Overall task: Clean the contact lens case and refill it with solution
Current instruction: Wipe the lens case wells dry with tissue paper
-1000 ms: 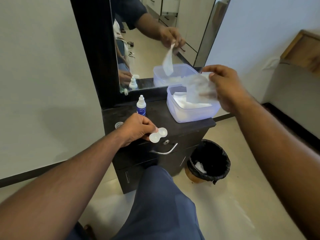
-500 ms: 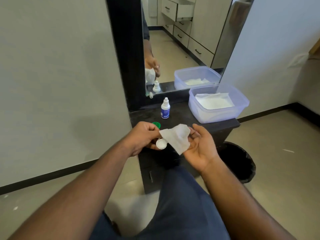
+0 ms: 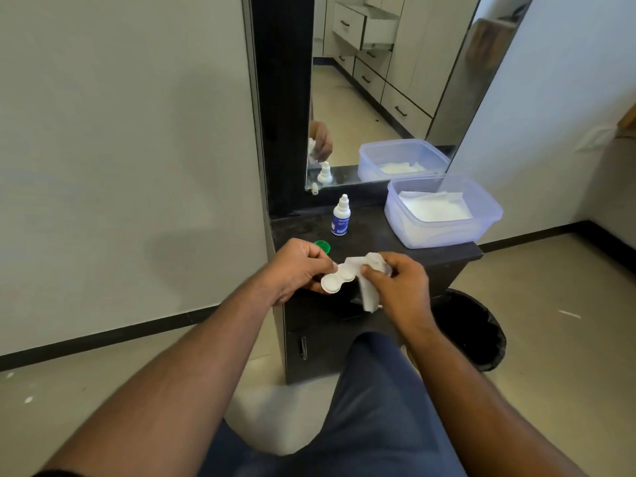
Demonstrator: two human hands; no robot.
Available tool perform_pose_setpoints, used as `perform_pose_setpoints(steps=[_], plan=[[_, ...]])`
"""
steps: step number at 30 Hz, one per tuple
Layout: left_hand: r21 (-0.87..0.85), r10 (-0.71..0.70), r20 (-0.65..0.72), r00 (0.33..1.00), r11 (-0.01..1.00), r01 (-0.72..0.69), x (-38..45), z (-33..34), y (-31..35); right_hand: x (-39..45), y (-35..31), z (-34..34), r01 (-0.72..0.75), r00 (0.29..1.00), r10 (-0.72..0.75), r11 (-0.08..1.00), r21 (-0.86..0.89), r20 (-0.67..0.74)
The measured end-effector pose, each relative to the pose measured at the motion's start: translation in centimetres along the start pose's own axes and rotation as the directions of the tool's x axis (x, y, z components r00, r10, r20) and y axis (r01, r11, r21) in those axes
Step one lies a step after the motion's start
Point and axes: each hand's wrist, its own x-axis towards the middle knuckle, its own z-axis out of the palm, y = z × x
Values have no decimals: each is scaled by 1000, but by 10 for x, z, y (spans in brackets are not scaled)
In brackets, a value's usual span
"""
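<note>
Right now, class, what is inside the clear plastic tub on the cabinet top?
The clear plastic tub holds a stack of white tissues, the top sheet lying flat. Whatever lies beneath that stack is covered, so the head view cannot show it.

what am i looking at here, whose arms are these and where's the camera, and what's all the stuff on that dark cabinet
No machine here: these are a person's own arms, filmed by a wide-angle camera worn on the head, looking down at the hands. The left hand holds a white contact lens case, both wells uncapped. The right hand pinches a white tissue against the case. On the dark cabinet top stand a small solution bottle, a green cap, and a clear tub of tissues. Behind is a mirror; a black-lined bin sits on the floor.
</note>
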Motion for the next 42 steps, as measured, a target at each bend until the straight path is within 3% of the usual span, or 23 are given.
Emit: perform_pose_setpoints(steps=[3,5,8,13,16,19,23,28,31,35,39,42], plan=[[-55,1,1,1000,998,-1,0,-2,-3,-2,0,-8,-123,988,143,954,274,-57],[-91,0,20,1000,996,2,1,-2,-3,-5,-5,-10,-235,968,248,855,463,33],[-111,11,36,999,994,-7,2,-3,-3,-8,-8,-10,-271,963,223,797,539,154],[-100,33,61,998,995,-26,0,-3,-2,-14,-13,-1,-80,986,27,940,332,162],[-86,19,55,998,996,-14,-3,-2,0,-15,-13,8,66,985,-98,974,216,141],[-84,5,60,998,996,1,-5,-3,2,-14,-9,14,285,946,-272,957,-50,179],[-94,-7,65,998,995,13,-5,-5,1,-11,-2,13,521,846,-441,805,-285,300],[-105,-5,75,997,994,13,-3,-6,1,-1,4,6,788,611,-617,417,-453,495],[-85,0,83,997,996,7,1,-6,-1,12,1,1,873,457,-647,196,-446,610],[-60,13,85,996,998,-7,2,-6,0,30,-5,-9,923,313,-612,17,-384,726],[-41,35,31,999,999,-33,0,-1,1,28,-5,-11,909,296,-610,-58,-414,735],[-49,48,-18,999,998,-49,-1,1,-1,13,4,-1,857,432,-639,71,-511,636]])
